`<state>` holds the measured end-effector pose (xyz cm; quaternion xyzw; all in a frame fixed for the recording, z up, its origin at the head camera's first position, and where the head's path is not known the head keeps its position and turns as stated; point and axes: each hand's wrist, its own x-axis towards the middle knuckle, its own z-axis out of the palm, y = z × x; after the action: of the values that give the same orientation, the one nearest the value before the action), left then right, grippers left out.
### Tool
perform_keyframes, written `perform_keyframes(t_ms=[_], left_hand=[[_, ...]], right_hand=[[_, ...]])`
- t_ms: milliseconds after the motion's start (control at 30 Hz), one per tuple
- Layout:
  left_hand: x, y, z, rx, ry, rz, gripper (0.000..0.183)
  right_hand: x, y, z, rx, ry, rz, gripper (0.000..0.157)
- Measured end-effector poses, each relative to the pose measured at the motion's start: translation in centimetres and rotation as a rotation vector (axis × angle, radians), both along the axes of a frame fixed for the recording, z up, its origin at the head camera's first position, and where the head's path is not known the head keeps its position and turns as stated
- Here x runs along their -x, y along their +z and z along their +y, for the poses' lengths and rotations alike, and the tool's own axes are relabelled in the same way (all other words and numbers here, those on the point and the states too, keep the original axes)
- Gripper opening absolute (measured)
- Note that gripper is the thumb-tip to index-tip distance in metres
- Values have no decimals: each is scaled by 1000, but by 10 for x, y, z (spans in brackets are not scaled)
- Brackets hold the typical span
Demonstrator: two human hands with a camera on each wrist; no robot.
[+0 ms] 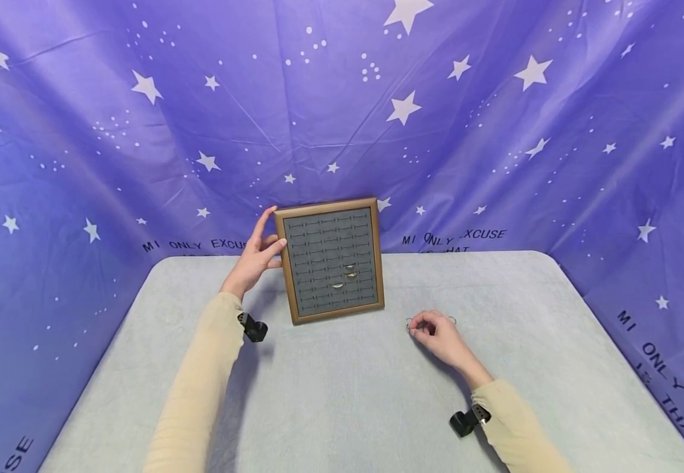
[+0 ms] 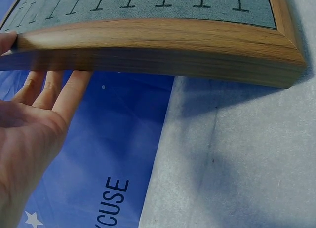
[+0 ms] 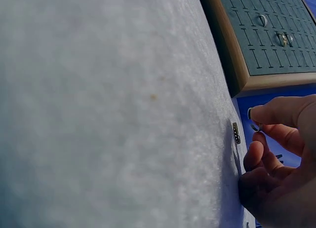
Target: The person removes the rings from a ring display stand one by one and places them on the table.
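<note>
A ring display board (image 1: 330, 236) with a brown wooden frame and grey slotted padding stands tilted on the table. My left hand (image 1: 253, 259) grips its left edge, the thumb at the front; in the left wrist view other fingers (image 2: 74, 92) reach its back. Three rings sit in the slots, among them a silver ring (image 3: 263, 20) and a gold-toned ring (image 3: 282, 39). Right of the board, low over the table, my right hand (image 1: 439, 336) pinches a thin ring (image 3: 254, 125) between thumb and finger. A patterned ring (image 3: 236, 133) lies on the table beside those fingers.
Another ring (image 1: 453, 320) shows just past the right hand, partly hidden by it. The table (image 1: 342, 394) has a pale grey cover. A purple star-printed cloth (image 1: 318, 98) hangs behind and along both sides. Each wrist carries a black camera (image 1: 466, 422).
</note>
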<state>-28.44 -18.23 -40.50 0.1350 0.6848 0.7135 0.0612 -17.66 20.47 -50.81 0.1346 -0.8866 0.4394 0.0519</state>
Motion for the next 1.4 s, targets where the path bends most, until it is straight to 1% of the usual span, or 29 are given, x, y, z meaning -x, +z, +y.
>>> perform_keyframes(t_ms=[400,533,733,900,1067,1267,1400], left_hand=[[0,1,0,-2,1,-2,71],[0,1,0,0,-1,-2,71],[0,2,-1,10,2,-3,71],[0,3,-2,16,5,-8,71],[1,1,-2,5,0,-6,71],[3,-2,-2,-7,-7,-6,71],[2,-3,-1,-16,-10,-5,71]], right_hand=[[-6,-2,0,-48,-22,-8,14],[-7,-1,1,-68,-37,-29,14],[-5,-2,3,-91,-47,-58,12],[-4,-3,3,-98,-40,-58,13],[-2,-4,2,-109,-42,-48,14],[-3,-5,4,-85,-36,-58,12],[-3,-2,5,-14,-26,-67,11]])
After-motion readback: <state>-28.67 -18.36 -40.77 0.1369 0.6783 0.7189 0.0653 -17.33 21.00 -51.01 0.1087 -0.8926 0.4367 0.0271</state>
